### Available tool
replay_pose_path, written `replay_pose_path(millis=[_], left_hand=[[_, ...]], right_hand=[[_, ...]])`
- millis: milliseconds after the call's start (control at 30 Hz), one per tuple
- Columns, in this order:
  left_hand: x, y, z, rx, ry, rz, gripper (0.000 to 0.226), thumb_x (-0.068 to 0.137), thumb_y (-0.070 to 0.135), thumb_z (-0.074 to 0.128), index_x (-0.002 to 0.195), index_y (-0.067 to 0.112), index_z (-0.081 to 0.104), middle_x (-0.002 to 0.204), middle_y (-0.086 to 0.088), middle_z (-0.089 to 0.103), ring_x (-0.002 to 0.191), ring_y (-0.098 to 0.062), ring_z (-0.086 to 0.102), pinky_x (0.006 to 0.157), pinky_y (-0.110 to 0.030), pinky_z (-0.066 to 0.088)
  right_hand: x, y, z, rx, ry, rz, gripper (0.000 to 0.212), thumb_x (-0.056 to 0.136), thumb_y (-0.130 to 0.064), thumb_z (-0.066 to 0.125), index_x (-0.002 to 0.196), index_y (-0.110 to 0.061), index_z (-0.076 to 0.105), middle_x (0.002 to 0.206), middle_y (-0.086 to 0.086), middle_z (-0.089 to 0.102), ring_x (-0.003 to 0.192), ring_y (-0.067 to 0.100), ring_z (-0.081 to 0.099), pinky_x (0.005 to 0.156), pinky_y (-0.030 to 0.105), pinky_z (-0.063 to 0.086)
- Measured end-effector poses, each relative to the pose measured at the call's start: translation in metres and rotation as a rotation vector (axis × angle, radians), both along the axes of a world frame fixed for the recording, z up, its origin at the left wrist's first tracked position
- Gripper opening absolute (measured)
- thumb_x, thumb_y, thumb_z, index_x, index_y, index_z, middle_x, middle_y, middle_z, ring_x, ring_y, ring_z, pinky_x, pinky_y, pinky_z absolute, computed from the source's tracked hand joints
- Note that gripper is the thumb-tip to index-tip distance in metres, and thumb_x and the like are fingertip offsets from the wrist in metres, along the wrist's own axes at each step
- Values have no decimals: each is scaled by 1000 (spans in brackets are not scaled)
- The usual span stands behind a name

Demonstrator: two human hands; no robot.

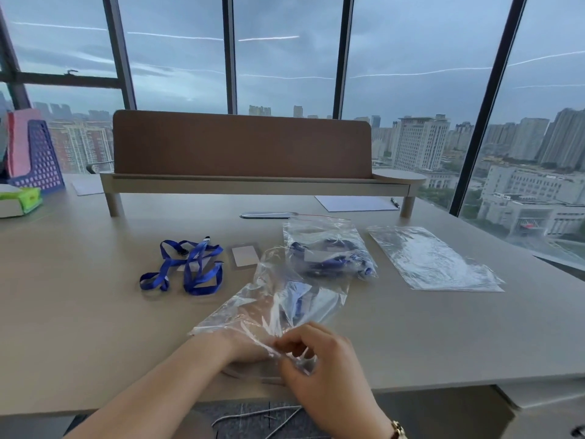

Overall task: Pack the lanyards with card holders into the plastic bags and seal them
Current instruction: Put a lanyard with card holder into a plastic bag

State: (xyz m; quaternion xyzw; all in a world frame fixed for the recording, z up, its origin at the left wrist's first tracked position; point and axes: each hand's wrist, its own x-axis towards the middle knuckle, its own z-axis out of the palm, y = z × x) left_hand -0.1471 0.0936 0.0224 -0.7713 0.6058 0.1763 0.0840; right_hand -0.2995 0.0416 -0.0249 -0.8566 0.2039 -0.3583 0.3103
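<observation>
Head view: plastic bag (pixel 285 299) (blue lanyard (pixel 299 304) inside) on table (pixel 95 327).

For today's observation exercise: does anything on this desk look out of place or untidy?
Mildly: one clear card holder with a white insert lies loose beside the tangled blue lanyards, unattached as far as visible. The bagged set and spare flat bags look orderly.

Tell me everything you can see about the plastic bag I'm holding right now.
The held bag is clear, crinkled thin plastic, lying on the table near its front edge, mouth toward the person. A blue lanyard shows inside. The left hand reaches into its opening; the right hand pinches the rim.
</observation>
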Motion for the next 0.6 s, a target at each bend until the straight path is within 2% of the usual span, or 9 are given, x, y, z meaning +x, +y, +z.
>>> replay_pose_path(millis=[33,67,100,133,233,333,400,500,600], left_hand=[[-6,7,-1,-87,74,67,32,106,37,33,126,24,54,141,-13,51,125,-23,49,94,-23,33],[-8,10,-5,-66,60,73,23,105,35,33,99,33,55,122,-9,59,105,-22,53,88,-25,36],[-11,19,-1,-109,71,78,28,105,30,31,81,32,45,107,-5,59,91,-19,50,82,-27,37],[-9,22,-7,-93,12,35,32,105,24,28,74,30,37,97,-2,54,85,-18,46,78,-28,35],[-6,40,-13,-84,-60,-23,20,104,13,28,93,21,43,98,-7,53,88,-25,51,78,-33,39],[4,54,-14,-82,1,8,31,102,16,26,110,9,55,110,-14,62,99,-30,58,94,-43,47],[8,61,-12,-80,11,-23,37,103,26,22,108,15,57,110,-7,64,100,-26,60,96,-46,47],[2,68,9,-130,33,-47,39,105,47,22,98,23,53,102,4,60,96,-16,56,92,-34,42],[0,70,29,-275,27,-84,53,97,65,19,110,30,56,116,11,61,111,-10,53,103,-35,40]], right_hand=[[0,0,0,-8,2,-10,17,73,-23,69,86,-32,73,84,-17,66,80,6,62,66,12,46],[0,0,-1,-22,2,-16,14,72,-23,70,84,-31,72,85,-16,66,80,6,62,66,12,47],[0,0,-1,-33,2,-21,14,72,-22,71,83,-30,71,85,-17,66,80,5,62,66,12,47],[0,1,-1,-36,0,-24,13,72,-22,73,82,-30,71,84,-17,66,81,4,62,66,11,46],[-1,4,1,-28,25,-43,12,73,-35,72,85,-33,73,81,-21,65,84,2,61,66,13,49],[-3,4,4,-10,70,-73,18,74,-32,74,92,-33,73,83,-23,64,89,1,59,71,15,49],[-4,3,9,6,91,-105,21,73,-30,76,93,-36,71,84,-23,63,89,0,58,70,12,46],[-2,1,22,54,101,-149,23,71,-33,78,90,-39,66,89,-20,64,71,3,59,64,16,50],[-2,-1,43,127,51,-150,23,74,-26,80,89,-36,66,93,-16,68,59,3,65,61,23,54]])
